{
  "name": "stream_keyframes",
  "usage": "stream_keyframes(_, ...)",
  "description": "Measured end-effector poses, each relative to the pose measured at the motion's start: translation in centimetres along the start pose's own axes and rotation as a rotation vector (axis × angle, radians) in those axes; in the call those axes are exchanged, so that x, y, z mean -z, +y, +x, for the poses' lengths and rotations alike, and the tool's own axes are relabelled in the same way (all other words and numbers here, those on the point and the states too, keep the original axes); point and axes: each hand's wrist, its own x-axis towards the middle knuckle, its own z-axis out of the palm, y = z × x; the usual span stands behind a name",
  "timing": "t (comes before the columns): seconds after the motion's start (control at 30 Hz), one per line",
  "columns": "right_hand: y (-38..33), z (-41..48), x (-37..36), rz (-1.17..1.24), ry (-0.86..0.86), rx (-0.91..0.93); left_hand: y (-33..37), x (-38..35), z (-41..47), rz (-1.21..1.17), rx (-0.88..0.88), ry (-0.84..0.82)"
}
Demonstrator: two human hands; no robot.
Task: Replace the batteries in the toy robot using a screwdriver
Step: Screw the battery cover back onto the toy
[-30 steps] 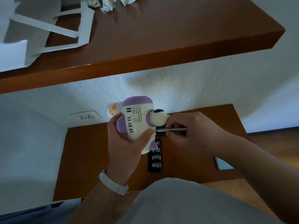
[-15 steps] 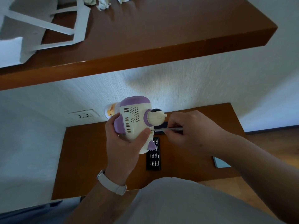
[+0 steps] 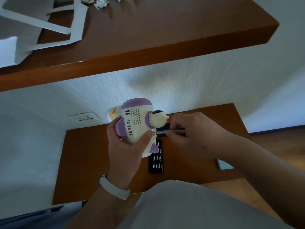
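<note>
**Screwdriver tip on robot shell, both hands loaded**

Gripped toy robot (image 3: pixel 137 123) in left hand (image 3: pixel 125 151), fingers curled behind the body, thumb pressed on the cream shell. Held it in the air above the brown tabletop (image 3: pixel 85 162), purple cap up toward the wall, small round-headed part sticking out right. Pinched slim metal screwdriver (image 3: pixel 171 131) in right hand (image 3: pixel 189 138), shaft about level, tip touching the shell just beside the left thumb. Spotted black bit case (image 3: pixel 156 161) flat on the tabletop below the robot, far end hidden by it. Saw open wood between case and the tabletop's left edge, side wall right against that edge. Noted wall socket (image 3: pixel 84 117) left of the robot, yellow-labelled bottle (image 3: pixel 112 114) behind it by the wall. Found pale blue flat item (image 3: pixel 225 166) at the right front edge under the right forearm. Kept both hands well below the thick wooden shelf (image 3: pixel 165 47) overhanging above, white paper strips (image 3: pixel 74 22) lying on it
</note>
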Motion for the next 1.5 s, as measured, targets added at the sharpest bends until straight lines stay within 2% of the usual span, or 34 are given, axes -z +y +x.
stream_keyframes(0.2,0.0,-0.1,0.0,0.059,-0.011,-0.021,0.0,-0.2,0.1,0.011,0.001,0.003)
stream_keyframes(0.7,0.6,-0.1,-0.1,-0.01,-0.034,-0.035,-0.3,-0.3,0.0,0.028,0.014,-0.007)
stream_keyframes(0.87,0.4,0.2,0.0,0.049,-0.028,-0.005,-0.3,-0.3,0.2,0.006,0.045,-0.008)
stream_keyframes(1.33,0.1,0.8,-0.1,-0.079,-0.045,-0.025,-0.7,0.1,-0.1,-0.002,0.063,0.008)
stream_keyframes(1.5,-0.1,1.1,-0.2,-0.038,-0.032,-0.009,-0.6,0.2,0.1,-0.016,0.06,0.017)
